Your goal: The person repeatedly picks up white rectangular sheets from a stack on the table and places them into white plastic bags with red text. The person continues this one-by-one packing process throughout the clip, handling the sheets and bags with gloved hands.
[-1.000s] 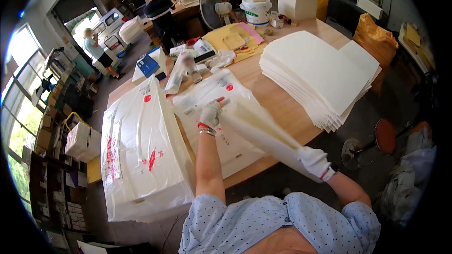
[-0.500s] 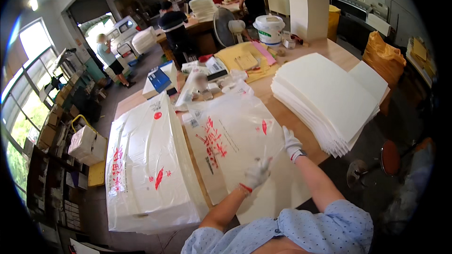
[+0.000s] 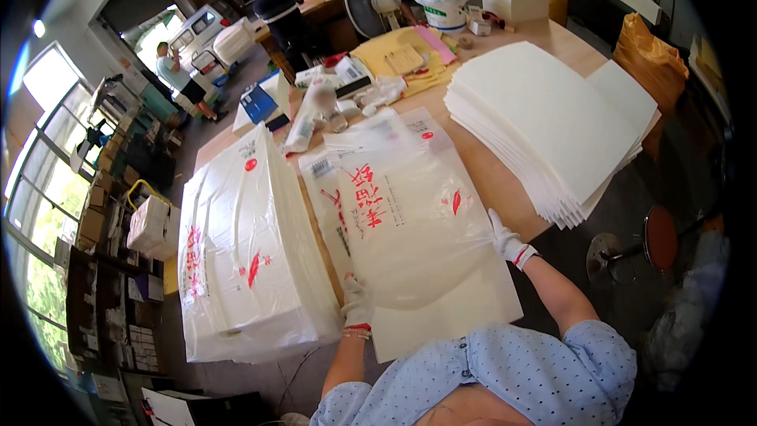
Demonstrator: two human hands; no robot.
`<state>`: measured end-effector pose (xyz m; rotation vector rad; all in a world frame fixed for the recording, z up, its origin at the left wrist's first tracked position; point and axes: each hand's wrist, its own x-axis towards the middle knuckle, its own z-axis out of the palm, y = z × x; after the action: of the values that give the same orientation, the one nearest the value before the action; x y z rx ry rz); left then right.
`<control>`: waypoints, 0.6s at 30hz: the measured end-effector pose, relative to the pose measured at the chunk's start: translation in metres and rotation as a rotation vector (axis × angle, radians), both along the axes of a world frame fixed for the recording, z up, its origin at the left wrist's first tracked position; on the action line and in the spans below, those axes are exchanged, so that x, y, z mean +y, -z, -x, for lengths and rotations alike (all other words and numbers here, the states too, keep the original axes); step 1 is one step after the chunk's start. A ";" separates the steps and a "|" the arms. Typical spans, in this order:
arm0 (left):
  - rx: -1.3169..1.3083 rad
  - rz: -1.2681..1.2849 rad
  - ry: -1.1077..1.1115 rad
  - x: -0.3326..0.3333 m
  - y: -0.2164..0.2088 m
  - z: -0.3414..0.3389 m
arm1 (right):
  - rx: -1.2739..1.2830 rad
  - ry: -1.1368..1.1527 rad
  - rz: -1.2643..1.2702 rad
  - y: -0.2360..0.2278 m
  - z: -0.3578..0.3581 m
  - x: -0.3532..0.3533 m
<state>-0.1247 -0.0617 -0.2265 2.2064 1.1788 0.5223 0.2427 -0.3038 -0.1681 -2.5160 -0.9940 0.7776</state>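
Note:
A clear plastic bag (image 3: 418, 241) with red print lies in front of me, over a stack of white sheets (image 3: 449, 312) whose near end sticks out of it. My left hand (image 3: 357, 304), in a white glove, is closed at the bag's near left edge. On the opposite side, my gloved right hand (image 3: 505, 241) grips the bag's right edge, its fingers along the side. Another printed bag (image 3: 322, 181) shows beneath on the left. Beside my left hand stands a tall pile of filled plastic bags (image 3: 229, 268).
Fanned white sheets (image 3: 544, 110) lie on the table (image 3: 505, 201) at right. Farther back are yellow envelopes (image 3: 386, 51), a white bucket (image 3: 443, 8) and a fan (image 3: 367, 4). A round stool (image 3: 661, 237) stands at right; people are in the background.
My left hand has moved left and nearer me, from over the bag to its left edge. The bag now lies spread over the sheets, its print turned straighter. My right hand is slightly lower.

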 end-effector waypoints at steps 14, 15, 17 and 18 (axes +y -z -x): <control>-0.270 0.407 0.023 -0.187 -0.127 0.048 | -0.023 0.187 -0.589 -0.006 0.121 -0.173; -0.266 0.317 0.008 -0.190 -0.155 0.028 | -0.040 0.149 -0.637 -0.024 0.110 -0.150; -0.314 0.355 -0.075 -0.179 -0.101 0.023 | -0.208 0.238 -0.467 0.008 0.081 -0.135; -0.093 0.360 -0.324 -0.179 -0.062 0.039 | -0.225 0.262 -0.362 0.003 0.090 -0.146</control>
<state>-0.1638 -0.2406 -0.1641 1.6832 1.4620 0.4905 0.1531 -0.4501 -0.1708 -2.3767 -0.7656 0.2172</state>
